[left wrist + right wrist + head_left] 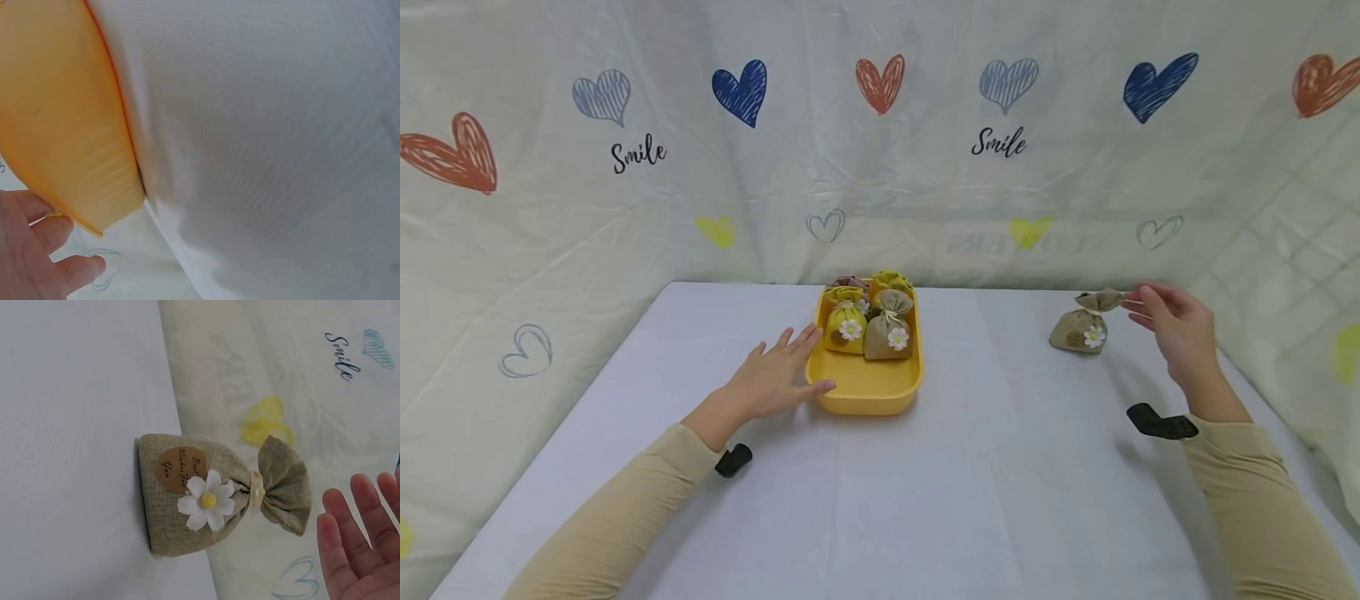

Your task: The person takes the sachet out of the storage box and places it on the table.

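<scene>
My left hand [766, 382] lies against the left side of a yellow tray [867, 390], fingers spread and straight. In the left wrist view its fingertips [55, 232] touch the tray's rim. Several small cloth drawstring sachets with white flowers fill the tray's far part, among them a yellow sachet [846, 321] and a grey-beige sachet [889, 327]. At the right, another grey-beige sachet [1077, 328] stands on the table, its neck tied. Beside its gathered top is my right hand [1180, 329], fingers extended; the right wrist view shows a gap between them and the sachet [172, 519].
A white-covered table [985, 483] spreads below both arms. Behind it hangs a pale curtain [925, 183] printed with hearts and the word Smile. A black wrist-worn device [1161, 422] sits at the right cuff and another black device [733, 460] at the left.
</scene>
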Demonstrator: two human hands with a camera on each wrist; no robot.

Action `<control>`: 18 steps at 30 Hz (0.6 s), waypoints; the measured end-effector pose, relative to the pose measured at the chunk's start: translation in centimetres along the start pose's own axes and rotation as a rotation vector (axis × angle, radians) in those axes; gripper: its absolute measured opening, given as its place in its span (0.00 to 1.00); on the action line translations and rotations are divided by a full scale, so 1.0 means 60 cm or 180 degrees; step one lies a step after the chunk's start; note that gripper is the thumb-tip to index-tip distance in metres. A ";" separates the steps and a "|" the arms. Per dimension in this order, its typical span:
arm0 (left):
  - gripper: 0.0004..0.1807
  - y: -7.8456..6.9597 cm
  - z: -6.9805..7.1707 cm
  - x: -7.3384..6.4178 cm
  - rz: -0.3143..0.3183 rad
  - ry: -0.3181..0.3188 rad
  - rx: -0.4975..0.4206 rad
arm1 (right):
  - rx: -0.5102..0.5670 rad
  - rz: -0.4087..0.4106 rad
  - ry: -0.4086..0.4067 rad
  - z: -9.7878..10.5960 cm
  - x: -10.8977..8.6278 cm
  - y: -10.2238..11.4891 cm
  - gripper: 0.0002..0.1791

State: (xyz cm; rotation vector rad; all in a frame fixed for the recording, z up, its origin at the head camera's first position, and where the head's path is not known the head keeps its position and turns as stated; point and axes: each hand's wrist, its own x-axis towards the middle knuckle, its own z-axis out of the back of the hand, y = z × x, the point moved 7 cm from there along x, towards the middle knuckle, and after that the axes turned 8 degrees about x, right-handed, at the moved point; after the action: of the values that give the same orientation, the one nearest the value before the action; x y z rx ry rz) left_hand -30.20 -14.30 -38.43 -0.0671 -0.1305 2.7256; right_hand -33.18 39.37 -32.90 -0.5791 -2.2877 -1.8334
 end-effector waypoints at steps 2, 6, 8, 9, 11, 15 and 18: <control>0.53 0.000 0.000 0.000 -0.0005 0.0005 0.0001 | -0.0017 0.0043 0.0035 -0.010 0.000 0.002 0.07; 0.54 0.000 0.000 0.000 0.0003 0.0015 -0.0007 | -0.0118 0.0043 0.0135 -0.034 -0.002 0.005 0.07; 0.54 0.000 0.001 0.000 0.0006 0.0026 -0.0005 | -0.0209 0.0038 0.0214 -0.046 -0.003 0.005 0.07; 0.54 0.000 0.001 0.000 0.0005 0.0028 -0.0006 | -0.0211 0.0035 0.0263 -0.051 -0.004 0.004 0.08; 0.54 0.000 0.000 0.000 0.0004 0.0031 0.0003 | -0.0244 0.0062 0.0363 -0.062 -0.003 0.003 0.09; 0.53 0.000 0.000 0.001 0.0012 0.0032 0.0005 | -0.0552 0.0080 0.0526 -0.079 -0.002 -0.002 0.09; 0.53 0.000 0.001 0.001 0.0022 0.0036 0.0018 | -0.0931 0.0160 0.0628 -0.091 0.001 -0.005 0.09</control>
State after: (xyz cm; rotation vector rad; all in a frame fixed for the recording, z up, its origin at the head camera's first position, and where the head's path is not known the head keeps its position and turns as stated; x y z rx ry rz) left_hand -30.23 -14.27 -38.38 -0.0816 -0.1197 2.7319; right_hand -33.98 34.05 -31.84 -0.4639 -1.8804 -2.1126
